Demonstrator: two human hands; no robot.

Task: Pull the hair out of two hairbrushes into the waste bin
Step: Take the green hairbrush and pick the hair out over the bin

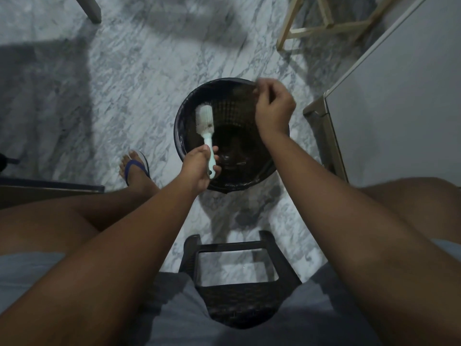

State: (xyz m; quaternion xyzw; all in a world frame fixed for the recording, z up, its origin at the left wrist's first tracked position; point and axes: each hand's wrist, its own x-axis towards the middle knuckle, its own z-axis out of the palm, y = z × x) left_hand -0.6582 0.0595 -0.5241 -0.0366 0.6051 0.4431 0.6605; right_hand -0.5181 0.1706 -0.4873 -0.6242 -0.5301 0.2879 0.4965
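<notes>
a dark woven plastic stool [239, 293] sits nearest, between the person's knees. beyond it the left hand [198, 168] wraps its grip around the handle of a pale mint round hairbrush [206, 126], bristle head over the black round mesh waste bin [179, 126] on the grey marbled floor [119, 78]. farther, the right hand [274, 106] hovers over the bin's far rim, fingertips pinched; whether they hold hair is too blurred to tell.

Grey-veined marble floor [129, 78], dark woven plastic stool [239, 293] under the seated person, blue flip-flop [136, 168] on one foot, pale wooden frame [324, 23] at the far right, grey cabinet [399, 101] beside it, grey shorts [174, 320].
</notes>
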